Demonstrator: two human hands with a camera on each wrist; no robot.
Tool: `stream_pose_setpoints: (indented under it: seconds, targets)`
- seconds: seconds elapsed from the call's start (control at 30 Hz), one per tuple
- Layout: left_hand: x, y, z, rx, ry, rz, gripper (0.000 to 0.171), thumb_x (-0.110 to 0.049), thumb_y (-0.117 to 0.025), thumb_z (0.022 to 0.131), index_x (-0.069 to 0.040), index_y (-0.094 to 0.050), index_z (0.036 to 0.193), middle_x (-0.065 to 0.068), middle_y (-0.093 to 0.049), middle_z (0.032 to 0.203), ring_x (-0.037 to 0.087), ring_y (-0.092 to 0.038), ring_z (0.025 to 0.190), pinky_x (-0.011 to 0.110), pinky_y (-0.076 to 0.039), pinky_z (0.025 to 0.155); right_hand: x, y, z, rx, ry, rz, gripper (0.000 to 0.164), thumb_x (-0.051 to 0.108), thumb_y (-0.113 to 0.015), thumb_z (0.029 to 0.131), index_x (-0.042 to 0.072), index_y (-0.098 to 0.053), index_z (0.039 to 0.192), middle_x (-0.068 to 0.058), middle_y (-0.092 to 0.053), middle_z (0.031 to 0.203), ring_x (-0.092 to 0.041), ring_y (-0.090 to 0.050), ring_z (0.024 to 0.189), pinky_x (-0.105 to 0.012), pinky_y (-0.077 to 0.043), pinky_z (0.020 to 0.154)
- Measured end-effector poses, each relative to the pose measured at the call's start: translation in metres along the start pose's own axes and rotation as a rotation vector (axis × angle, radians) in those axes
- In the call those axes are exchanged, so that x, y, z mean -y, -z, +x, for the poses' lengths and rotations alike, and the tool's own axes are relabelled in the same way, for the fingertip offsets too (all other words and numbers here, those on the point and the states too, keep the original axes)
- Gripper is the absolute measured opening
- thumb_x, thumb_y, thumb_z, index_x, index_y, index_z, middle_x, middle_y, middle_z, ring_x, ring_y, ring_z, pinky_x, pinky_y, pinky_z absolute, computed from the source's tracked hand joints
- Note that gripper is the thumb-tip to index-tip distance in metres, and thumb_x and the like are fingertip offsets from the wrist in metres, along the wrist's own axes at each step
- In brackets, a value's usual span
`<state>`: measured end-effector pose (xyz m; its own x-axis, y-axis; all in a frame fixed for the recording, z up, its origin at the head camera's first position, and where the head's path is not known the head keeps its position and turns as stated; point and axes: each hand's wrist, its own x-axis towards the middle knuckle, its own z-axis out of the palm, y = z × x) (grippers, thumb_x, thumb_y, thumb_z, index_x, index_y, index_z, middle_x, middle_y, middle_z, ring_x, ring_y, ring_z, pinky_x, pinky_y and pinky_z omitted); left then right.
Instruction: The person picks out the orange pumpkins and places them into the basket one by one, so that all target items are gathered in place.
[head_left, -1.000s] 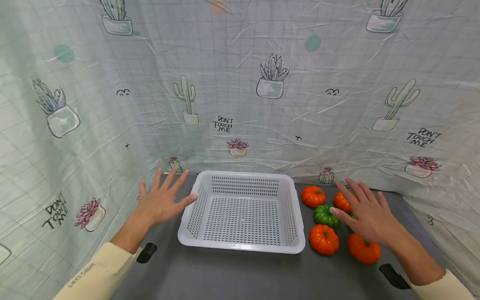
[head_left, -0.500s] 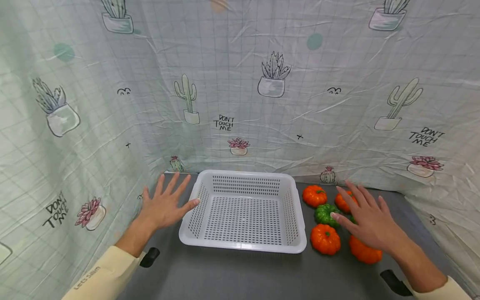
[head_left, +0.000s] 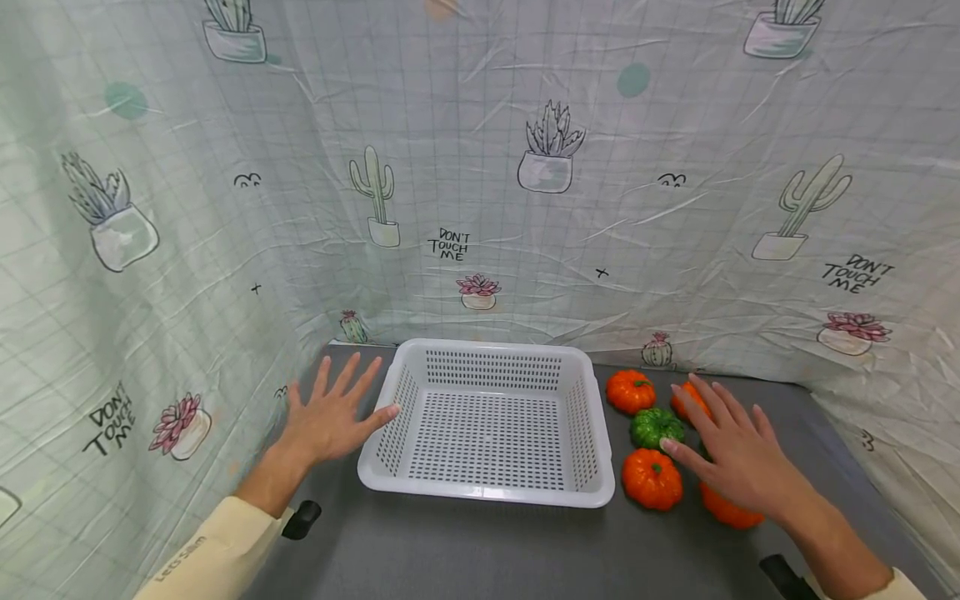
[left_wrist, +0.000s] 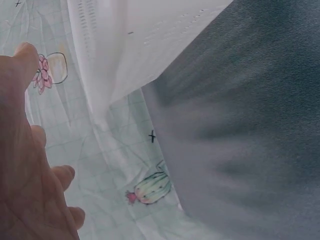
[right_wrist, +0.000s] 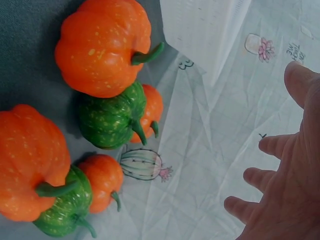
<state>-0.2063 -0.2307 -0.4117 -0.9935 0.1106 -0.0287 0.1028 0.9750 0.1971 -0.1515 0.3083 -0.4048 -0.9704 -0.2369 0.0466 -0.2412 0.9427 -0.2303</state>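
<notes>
At left, I saw the left hand [head_left: 326, 425], fingers apart, beside a white perforated basket [head_left: 480, 493] on a gray tabletop [head_left: 420, 550]; rightward lay 4 orange pumpkins [right_wrist: 95, 55] and 2 green pumpkins [right_wrist: 107, 120], near the right hand [head_left: 742, 458], fingers also apart.

Soft, even light fills the head view, palest on the curtain [head_left: 465, 167] at far left, with a glare spot on the front rim of the white basket [head_left: 482, 493], glints on the orange pumpkins [head_left: 651, 482] and a faint shadow on the grey table [head_left: 420, 546] below that rim. Its outer edges look stretched. Both wrist views are dimmer and hazy, the basket blurred in the left, soft shadows beside the pumpkins in the right.
</notes>
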Motion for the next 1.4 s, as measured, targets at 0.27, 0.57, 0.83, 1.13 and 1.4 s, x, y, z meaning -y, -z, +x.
stream_pose_setpoints:
  seconds: [0.27,0.57,0.83,1.13,1.4]
  targets:
    - [0.008,-0.010,0.004,0.016,-0.010,-0.059,0.095,-0.080,-0.044,0.095,-0.028,-0.015,0.169,0.018,-0.010,0.176,0.054,0.003,0.159,0.086,0.001,0.112,-0.001,-0.007,-0.004,-0.002,-0.005,0.013,0.083,0.058,-0.055,0.103,0.019,-0.021,0.168,-0.021,-0.015,0.173,-0.052,-0.015,0.155,-0.084,-0.010,0.108]
    - [0.013,-0.018,0.007,0.030,-0.011,-0.094,0.095,-0.080,-0.044,0.095,-0.028,-0.015,0.169,0.020,-0.011,0.175,0.054,0.003,0.159,0.085,0.000,0.113,-0.004,-0.018,-0.008,0.013,-0.027,0.006,0.085,0.060,-0.055,0.102,0.018,-0.021,0.168,-0.023,-0.017,0.172,-0.055,-0.017,0.153,-0.084,-0.012,0.108]
    - [0.015,-0.021,0.008,0.029,-0.011,-0.100,0.094,-0.080,-0.045,0.095,-0.029,-0.016,0.169,0.021,-0.013,0.175,0.055,0.002,0.159,0.085,-0.001,0.113,-0.004,-0.028,-0.009,0.028,-0.054,0.002,0.086,0.064,-0.055,0.101,0.016,-0.027,0.166,-0.023,-0.021,0.170,-0.056,-0.021,0.151,-0.083,-0.013,0.108]
    - [0.016,-0.025,0.010,0.035,-0.011,-0.131,0.094,-0.079,-0.046,0.095,-0.028,-0.015,0.169,0.024,-0.011,0.174,0.056,0.004,0.158,0.084,0.001,0.114,-0.005,-0.040,-0.013,0.032,-0.061,0.019,0.086,0.063,-0.056,0.100,0.013,-0.029,0.165,-0.023,-0.021,0.170,-0.056,-0.019,0.152,-0.083,-0.013,0.109]
    - [0.017,-0.030,0.011,0.044,-0.023,-0.145,0.093,-0.077,-0.046,0.097,-0.027,-0.014,0.169,0.024,-0.011,0.174,0.057,-0.001,0.158,0.085,-0.005,0.113,-0.009,-0.052,-0.016,0.023,-0.042,0.014,0.090,0.062,-0.061,0.098,0.008,-0.033,0.163,-0.023,-0.024,0.169,-0.056,-0.024,0.149,-0.081,-0.021,0.109]
